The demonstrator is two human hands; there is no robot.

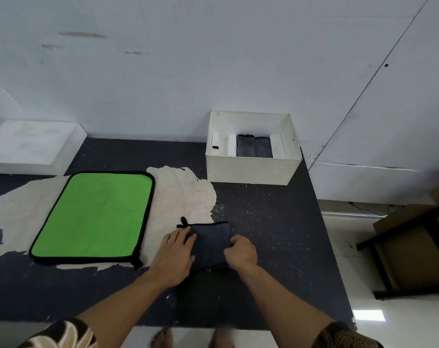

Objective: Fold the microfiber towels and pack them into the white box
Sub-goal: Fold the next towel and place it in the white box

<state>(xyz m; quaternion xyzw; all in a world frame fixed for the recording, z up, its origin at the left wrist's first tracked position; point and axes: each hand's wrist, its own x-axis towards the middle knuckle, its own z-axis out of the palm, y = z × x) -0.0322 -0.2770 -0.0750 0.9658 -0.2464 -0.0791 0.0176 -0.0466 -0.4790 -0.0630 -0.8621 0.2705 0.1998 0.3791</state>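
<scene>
Left hand (176, 252) lies flat, fingers spread, on a folded dark grey towel (210, 243) at table (276, 247) centre. Right hand (241, 251) pinches its 3 o'clock edge. Green towel (94, 216) lies flat at 9 o'clock. White box (251, 169), at 12 o'clock, contains grey towels (253, 146).

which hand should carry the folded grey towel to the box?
Right, probably. The right hand already pinches the grey towel's right edge, and the white box sits on that side. The left hand lies flat on it, nearer the green towel.
</scene>
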